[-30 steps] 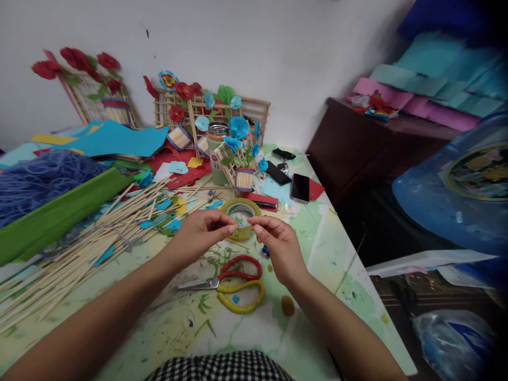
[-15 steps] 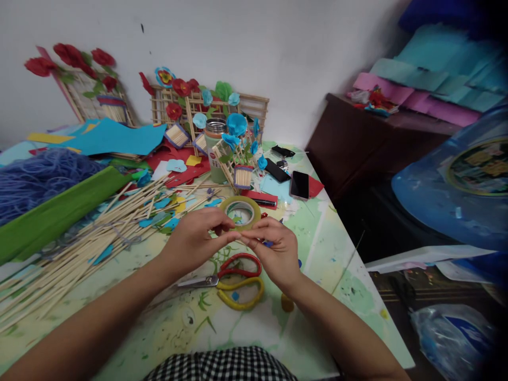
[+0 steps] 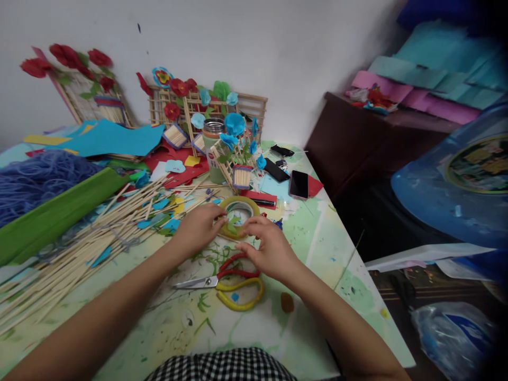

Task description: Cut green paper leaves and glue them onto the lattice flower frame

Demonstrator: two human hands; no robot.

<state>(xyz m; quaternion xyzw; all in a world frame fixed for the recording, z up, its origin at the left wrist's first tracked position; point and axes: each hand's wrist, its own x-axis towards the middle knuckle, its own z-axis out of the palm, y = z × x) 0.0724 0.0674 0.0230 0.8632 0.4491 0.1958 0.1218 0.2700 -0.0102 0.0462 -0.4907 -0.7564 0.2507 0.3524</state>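
Note:
My left hand (image 3: 201, 226) hovers at the left side of a roll of yellowish tape (image 3: 256, 208), its thumb and forefinger slightly apart with nothing visible between them. At the roll's near right edge is my right hand (image 3: 272, 247), thumb and fingers spread, holding nothing that I can see. A small green paper leaf (image 3: 234, 226) shows between the hands, over the tape roll. Just below lie scissors (image 3: 216, 282) with one red and one yellow handle, blades pointing left. My right thumb is close above the red handle. Green paper scraps (image 3: 212, 256) are scattered beside them.
Thin wooden sticks (image 3: 85, 254), green paper (image 3: 63, 214) and purple string (image 3: 43, 180) cover the left side. Behind stand a bottle (image 3: 214, 164) and stick frames with paper flowers (image 3: 235, 124). Phones (image 3: 299, 184) lie near the table's right edge.
My hands were pinched together fingertip to fingertip in front of the tape roll. They have since parted and their fingers have opened. The scissors lie in the same place.

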